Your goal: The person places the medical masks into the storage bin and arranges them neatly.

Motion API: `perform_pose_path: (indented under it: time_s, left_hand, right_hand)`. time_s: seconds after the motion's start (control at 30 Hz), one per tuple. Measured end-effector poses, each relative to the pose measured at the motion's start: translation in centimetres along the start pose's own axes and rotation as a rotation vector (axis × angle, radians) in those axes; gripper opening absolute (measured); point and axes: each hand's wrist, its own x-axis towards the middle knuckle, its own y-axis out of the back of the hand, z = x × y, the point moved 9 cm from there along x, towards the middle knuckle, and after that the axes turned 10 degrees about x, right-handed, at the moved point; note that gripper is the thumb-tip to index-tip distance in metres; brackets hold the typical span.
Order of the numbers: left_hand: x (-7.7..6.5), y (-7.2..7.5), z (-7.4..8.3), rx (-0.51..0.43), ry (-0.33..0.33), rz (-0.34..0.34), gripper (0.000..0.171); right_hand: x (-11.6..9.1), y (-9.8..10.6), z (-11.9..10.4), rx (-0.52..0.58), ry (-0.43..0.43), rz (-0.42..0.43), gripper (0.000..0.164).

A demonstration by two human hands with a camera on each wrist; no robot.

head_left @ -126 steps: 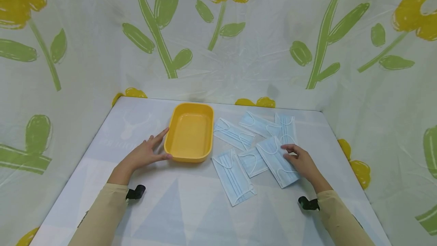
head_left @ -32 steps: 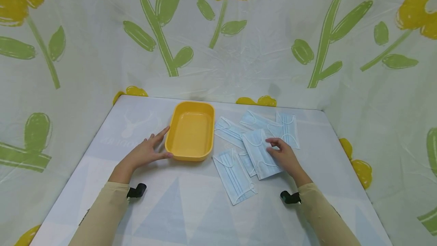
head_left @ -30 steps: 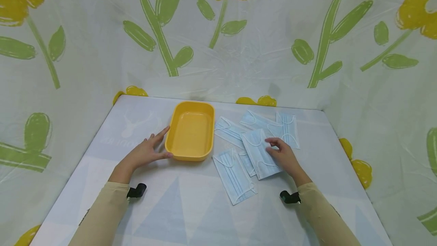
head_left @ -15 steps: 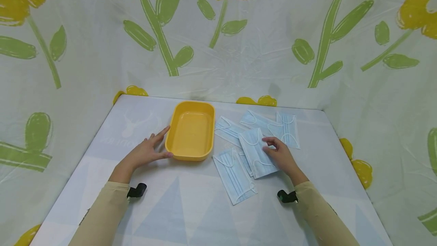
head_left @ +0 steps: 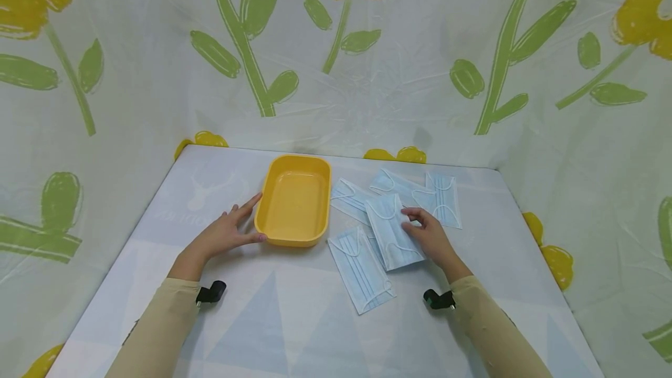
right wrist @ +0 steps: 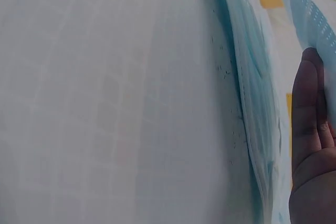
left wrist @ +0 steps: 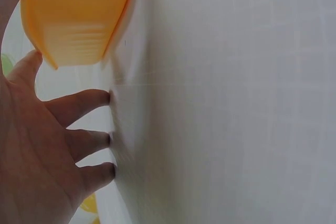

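In the head view, a yellow rectangular tray (head_left: 295, 206) lies left of centre. My left hand (head_left: 223, 237) is spread at its left side, forefinger and thumb touching the wall; the left wrist view has the other fingertips (left wrist: 100, 173) down on the table. My right hand (head_left: 437, 245) pinches the right edge of a pale blue pleated face mask (head_left: 389, 232), which is tilted over the others. A mask beneath is mostly hidden. Another mask (head_left: 362, 273) lies flat at the near left of the group. In the right wrist view the held mask (right wrist: 310, 17) rises beside my fingers.
Behind the held mask lie three more masks: one at the left (head_left: 347, 196), one at the back (head_left: 396, 182) and one at the right (head_left: 447, 200). A pale patterned cloth covers the table (head_left: 315, 319). A flower-print curtain (head_left: 399, 92) stands close behind it.
My right hand has moved left with the held mask, shifting it toward the tray and over the mask beneath. The left hand and the tray have kept their places.
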Motion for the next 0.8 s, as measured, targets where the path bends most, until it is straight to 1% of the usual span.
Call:
perform_pose_path:
  time_s: [0.3, 0.47, 0.67, 0.8]
  left_hand:
    - [0.0, 0.0, 0.1, 0.000, -0.007, 0.006, 0.110]
    - [0.0, 0.0, 0.1, -0.005, -0.002, 0.002, 0.110]
    - [0.1, 0.0, 0.0, -0.002, 0.017, -0.006, 0.110]
    - [0.0, 0.0, 0.1, 0.003, 0.017, -0.008, 0.110]
  right_hand:
    - [0.2, -0.8, -0.4, 0.037, -0.005, -0.004, 0.037]
    - [0.4, -1.3, -0.6, 0.054, 0.003, -0.011, 0.037]
    - [0.5, -1.7, -0.9, 0.047, 0.009, -0.005, 0.035]
    - [0.6, -2.1, -1.2, 0.079, 0.019, -0.008, 0.036]
